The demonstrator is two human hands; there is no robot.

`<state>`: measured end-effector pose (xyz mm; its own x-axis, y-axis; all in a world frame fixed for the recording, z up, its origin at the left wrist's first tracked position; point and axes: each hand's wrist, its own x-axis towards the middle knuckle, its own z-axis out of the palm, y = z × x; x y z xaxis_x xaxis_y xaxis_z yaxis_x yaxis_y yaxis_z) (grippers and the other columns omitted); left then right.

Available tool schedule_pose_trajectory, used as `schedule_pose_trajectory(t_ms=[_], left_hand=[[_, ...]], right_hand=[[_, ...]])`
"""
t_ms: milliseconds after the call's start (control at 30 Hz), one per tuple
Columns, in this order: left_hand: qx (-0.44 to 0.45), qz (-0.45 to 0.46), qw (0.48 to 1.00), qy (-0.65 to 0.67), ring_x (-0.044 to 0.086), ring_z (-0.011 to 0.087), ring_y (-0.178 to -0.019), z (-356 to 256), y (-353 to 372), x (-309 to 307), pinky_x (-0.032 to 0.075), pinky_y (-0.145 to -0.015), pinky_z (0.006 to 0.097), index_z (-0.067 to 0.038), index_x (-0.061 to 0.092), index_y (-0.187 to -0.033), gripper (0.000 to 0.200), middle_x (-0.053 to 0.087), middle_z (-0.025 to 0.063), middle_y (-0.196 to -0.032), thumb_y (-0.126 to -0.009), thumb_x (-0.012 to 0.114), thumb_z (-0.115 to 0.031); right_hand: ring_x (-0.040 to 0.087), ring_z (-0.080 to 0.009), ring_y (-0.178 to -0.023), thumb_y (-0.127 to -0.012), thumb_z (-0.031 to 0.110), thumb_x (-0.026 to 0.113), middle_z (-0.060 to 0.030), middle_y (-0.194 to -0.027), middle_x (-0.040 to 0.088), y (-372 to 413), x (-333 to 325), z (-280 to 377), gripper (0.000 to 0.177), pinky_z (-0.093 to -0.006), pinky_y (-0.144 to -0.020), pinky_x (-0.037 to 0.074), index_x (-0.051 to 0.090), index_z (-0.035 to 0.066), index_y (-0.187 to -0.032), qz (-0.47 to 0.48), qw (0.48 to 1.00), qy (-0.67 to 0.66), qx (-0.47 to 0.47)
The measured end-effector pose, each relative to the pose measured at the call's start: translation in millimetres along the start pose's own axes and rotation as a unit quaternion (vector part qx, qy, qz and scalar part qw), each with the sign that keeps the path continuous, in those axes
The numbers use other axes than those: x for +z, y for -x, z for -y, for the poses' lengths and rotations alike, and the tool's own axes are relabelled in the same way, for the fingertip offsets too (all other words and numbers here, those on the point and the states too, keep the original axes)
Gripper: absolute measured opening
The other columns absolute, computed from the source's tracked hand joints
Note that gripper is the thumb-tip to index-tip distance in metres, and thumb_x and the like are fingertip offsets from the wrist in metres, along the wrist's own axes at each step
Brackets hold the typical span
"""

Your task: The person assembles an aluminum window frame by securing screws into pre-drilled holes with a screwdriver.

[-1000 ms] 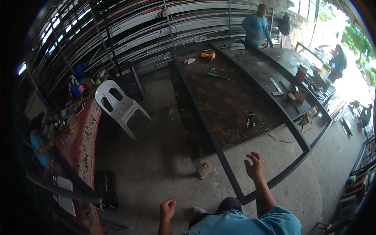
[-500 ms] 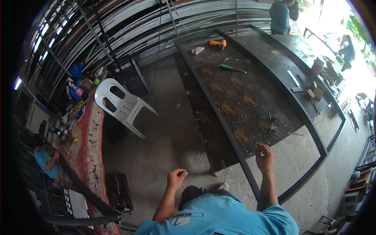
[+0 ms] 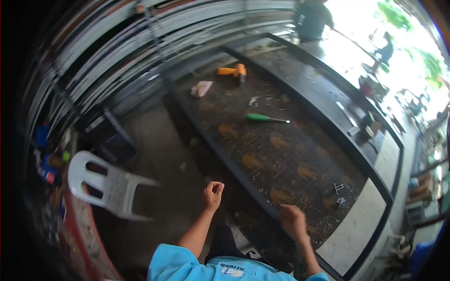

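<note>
Left hand [image 3: 213, 192] was raised over the concrete floor [image 3: 173, 187], just beside the near side of the table [image 3: 290, 154]. Its fingers were curled together into a loose fist, with nothing seen inside it.

Right hand [image 3: 293, 220] lay on the dark edge rail [image 3: 234, 166] of the table, near the table's close corner. Motion blur covered the hand, so it could not be told whether the fingers were clamped on the rail or only resting against it.

Table top was dark and worn, with pale patches and scattered debris. Items noted on it:
- two small metal brackets [image 3: 338, 194], close together, nearest the right hand but apart from it;
- a green-handled screwdriver [image 3: 262, 118], lying flat near the middle;
- an orange power drill [image 3: 232, 71] and a crumpled rag [image 3: 201, 88], near each other toward the far end.

A white plastic chair [image 3: 108, 185] stood on the floor to the left, well apart from both hands. Another person [image 3: 311, 18] stood at the far end of the table; their hands were not discernible.
</note>
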<state>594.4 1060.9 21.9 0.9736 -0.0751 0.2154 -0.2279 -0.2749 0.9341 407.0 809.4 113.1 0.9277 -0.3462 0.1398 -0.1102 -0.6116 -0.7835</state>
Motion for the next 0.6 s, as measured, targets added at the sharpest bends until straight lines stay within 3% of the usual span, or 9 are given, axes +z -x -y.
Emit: schedule_pose_trajectory(t_ms=[67, 100, 200, 300, 367, 433, 533, 600], left_hand=[[0.022, 0.043, 0.999, -0.009, 0.056, 0.0159, -0.064, 20, -25, 24, 0.046, -0.061, 0.0297, -0.003, 0.06, -0.084, 0.021, 0.061, 0.006, -0.072, -0.086, 0.067, -0.022], [0.052, 0.055, 0.996, -0.037, 0.057, 0.0204, -0.064, 27, -31, 34, 0.046, -0.061, 0.0325, -0.003, 0.06, -0.084, 0.019, 0.061, 0.0077, -0.073, -0.086, 0.067, -0.021], [0.142, 0.059, 0.979, -0.137, 0.059, 0.0341, -0.072, 24, -32, 40, 0.045, -0.066, 0.0429, -0.007, 0.059, -0.081, 0.012, 0.061, 0.0114, -0.076, -0.082, 0.067, -0.016], [0.13, 0.061, 0.979, -0.145, 0.059, 0.035, -0.073, 21, -34, 41, 0.045, -0.067, 0.0441, -0.007, 0.059, -0.081, 0.012, 0.062, 0.0122, -0.077, -0.08, 0.067, -0.016], [0.151, 0.087, 0.974, -0.142, 0.059, 0.0355, -0.073, 23, -33, 42, 0.045, -0.067, 0.0442, -0.006, 0.058, -0.081, 0.013, 0.061, 0.013, -0.076, -0.081, 0.066, -0.016], [0.089, 0.107, 0.972, -0.192, 0.058, 0.0355, -0.075, 17, -32, 42, 0.044, -0.067, 0.0445, -0.005, 0.058, -0.081, 0.013, 0.06, 0.0135, -0.075, -0.082, 0.065, -0.015], [0.15, 0.088, 0.968, -0.18, 0.058, 0.036, -0.077, 13, -28, 43, 0.044, -0.069, 0.0459, -0.003, 0.058, -0.084, 0.011, 0.06, 0.0154, -0.08, -0.083, 0.062, -0.013], [0.205, 0.102, 0.958, -0.171, 0.059, 0.0371, -0.084, 14, -19, 45, 0.046, -0.076, 0.0449, 0.0, 0.061, -0.092, 0.014, 0.063, 0.0172, -0.087, -0.085, 0.058, -0.011]], right_hand=[[0.063, -0.0324, -0.09, -0.073, 0.007, 0.069, -0.0128, -0.093, 0.067, 0, 38, 19, 0.022, -0.0387, -0.079, 0.051, 0.067, 0.007, -0.094, -0.001, 1.0, 0.013, 0.016], [0.063, -0.0315, -0.089, -0.073, 0.009, 0.07, -0.0116, -0.094, 0.066, 0, 46, 37, 0.022, -0.0379, -0.08, 0.051, 0.067, 0.007, -0.094, 0.0, 0.996, 0.085, 0.004], [0.063, -0.0299, -0.089, -0.073, 0.01, 0.07, -0.0104, -0.095, 0.066, 18, 67, 59, 0.022, -0.0378, -0.08, 0.051, 0.067, 0.007, -0.094, -0.041, 0.995, 0.054, 0.078], [0.063, -0.0297, -0.088, -0.075, 0.012, 0.07, -0.0115, -0.095, 0.066, 40, 63, 73, 0.023, -0.0378, -0.079, 0.051, 0.067, 0.006, -0.097, -0.076, 0.989, 0.064, 0.113], [0.063, -0.0308, -0.088, -0.078, 0.017, 0.068, -0.0134, -0.095, 0.066, 61, 53, 79, 0.026, -0.0376, -0.078, 0.051, 0.067, 0.007, -0.102, -0.038, 0.97, 0.007, 0.238], [0.063, -0.0308, -0.089, -0.079, 0.018, 0.068, -0.0142, -0.095, 0.066, 98, 45, 84, 0.028, -0.0373, -0.078, 0.052, 0.067, 0.007, -0.104, -0.083, 0.957, 0.02, 0.276], [0.064, -0.0302, -0.09, -0.08, 0.022, 0.066, -0.0149, -0.097, 0.066, 184, 46, 86, 0.031, -0.0366, -0.079, 0.052, 0.066, 0.008, -0.108, -0.189, 0.918, 0.023, 0.347], [0.064, -0.0295, -0.094, -0.079, 0.026, 0.065, -0.0153, -0.104, 0.066, 260, 55, 90, 0.037, -0.0371, -0.083, 0.051, 0.065, 0.008, -0.111, -0.252, 0.854, -0.019, 0.455]])
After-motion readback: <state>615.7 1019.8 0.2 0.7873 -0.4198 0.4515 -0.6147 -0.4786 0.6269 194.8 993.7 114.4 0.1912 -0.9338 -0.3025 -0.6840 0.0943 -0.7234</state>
